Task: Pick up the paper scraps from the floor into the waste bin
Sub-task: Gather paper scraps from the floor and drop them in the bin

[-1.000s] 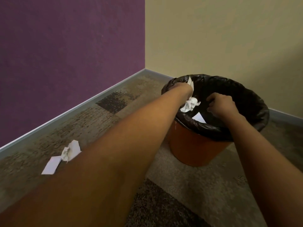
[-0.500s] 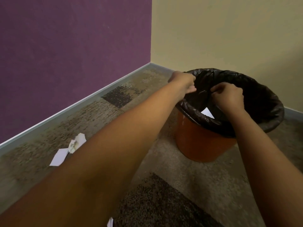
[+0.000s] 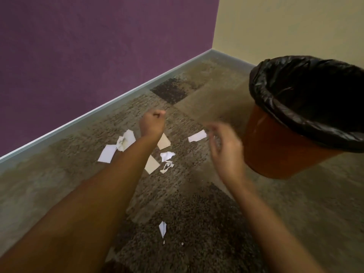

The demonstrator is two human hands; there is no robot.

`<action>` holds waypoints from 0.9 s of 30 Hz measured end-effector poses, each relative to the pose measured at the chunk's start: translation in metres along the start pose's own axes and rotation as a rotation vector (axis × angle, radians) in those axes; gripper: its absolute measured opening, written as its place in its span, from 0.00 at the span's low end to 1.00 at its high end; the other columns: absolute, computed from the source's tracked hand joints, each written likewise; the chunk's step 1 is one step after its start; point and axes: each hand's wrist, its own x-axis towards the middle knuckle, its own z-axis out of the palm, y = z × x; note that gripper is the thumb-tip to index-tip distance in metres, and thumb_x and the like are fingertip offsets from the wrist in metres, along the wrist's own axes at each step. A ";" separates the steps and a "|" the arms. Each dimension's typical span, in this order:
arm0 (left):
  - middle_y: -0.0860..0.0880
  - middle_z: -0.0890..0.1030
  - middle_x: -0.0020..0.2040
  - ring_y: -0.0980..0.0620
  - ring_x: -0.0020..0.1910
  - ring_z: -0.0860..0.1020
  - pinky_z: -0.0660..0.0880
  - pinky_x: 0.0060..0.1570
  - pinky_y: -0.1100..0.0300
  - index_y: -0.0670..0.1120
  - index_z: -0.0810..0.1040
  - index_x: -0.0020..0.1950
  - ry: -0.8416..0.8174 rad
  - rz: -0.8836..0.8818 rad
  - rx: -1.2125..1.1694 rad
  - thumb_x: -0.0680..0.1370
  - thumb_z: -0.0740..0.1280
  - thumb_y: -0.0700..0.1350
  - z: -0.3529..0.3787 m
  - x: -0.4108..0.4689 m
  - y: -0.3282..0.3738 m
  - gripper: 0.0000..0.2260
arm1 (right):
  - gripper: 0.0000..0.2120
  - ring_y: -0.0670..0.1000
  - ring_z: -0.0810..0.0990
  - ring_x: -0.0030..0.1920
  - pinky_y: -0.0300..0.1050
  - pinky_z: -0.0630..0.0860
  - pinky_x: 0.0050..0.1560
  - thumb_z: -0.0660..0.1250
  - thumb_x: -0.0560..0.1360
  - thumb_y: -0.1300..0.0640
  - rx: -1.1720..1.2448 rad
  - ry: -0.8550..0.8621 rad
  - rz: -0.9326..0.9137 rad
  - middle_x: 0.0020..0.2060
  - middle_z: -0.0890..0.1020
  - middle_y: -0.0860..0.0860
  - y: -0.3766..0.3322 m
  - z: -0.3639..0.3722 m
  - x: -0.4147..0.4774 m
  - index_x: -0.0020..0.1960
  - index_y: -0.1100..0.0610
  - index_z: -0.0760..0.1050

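Hovering mid-frame over the carpet (image 3: 59, 184), the left hand (image 3: 152, 123) was curled into an empty-looking fist, while the blurred right hand (image 3: 224, 146) spread loosely open. Paper scraps (image 3: 126, 141) lay scattered beneath; the waste bin (image 3: 279, 146) stood at right.

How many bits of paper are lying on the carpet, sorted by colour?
White scraps: 6
Tan scraps: 2
Total: 8
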 end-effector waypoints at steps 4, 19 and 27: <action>0.39 0.83 0.55 0.40 0.57 0.80 0.76 0.59 0.52 0.40 0.81 0.55 0.041 -0.135 0.152 0.79 0.62 0.45 -0.031 0.003 -0.075 0.12 | 0.17 0.52 0.74 0.66 0.50 0.71 0.66 0.57 0.79 0.55 0.019 -0.610 -0.314 0.66 0.76 0.53 0.013 0.068 -0.083 0.67 0.55 0.73; 0.38 0.75 0.63 0.39 0.64 0.72 0.70 0.64 0.48 0.40 0.75 0.64 0.075 -0.236 0.621 0.77 0.63 0.41 -0.071 -0.021 -0.190 0.15 | 0.21 0.48 0.64 0.73 0.44 0.62 0.70 0.44 0.82 0.48 -0.267 -0.881 -0.993 0.72 0.68 0.45 0.073 0.120 -0.153 0.73 0.50 0.59; 0.39 0.77 0.65 0.40 0.64 0.75 0.71 0.65 0.51 0.40 0.72 0.69 0.046 -0.250 0.610 0.79 0.62 0.39 -0.072 -0.026 -0.196 0.18 | 0.19 0.47 0.79 0.59 0.33 0.80 0.44 0.57 0.74 0.54 -0.153 -0.785 -0.664 0.59 0.80 0.46 0.057 0.115 -0.131 0.62 0.50 0.77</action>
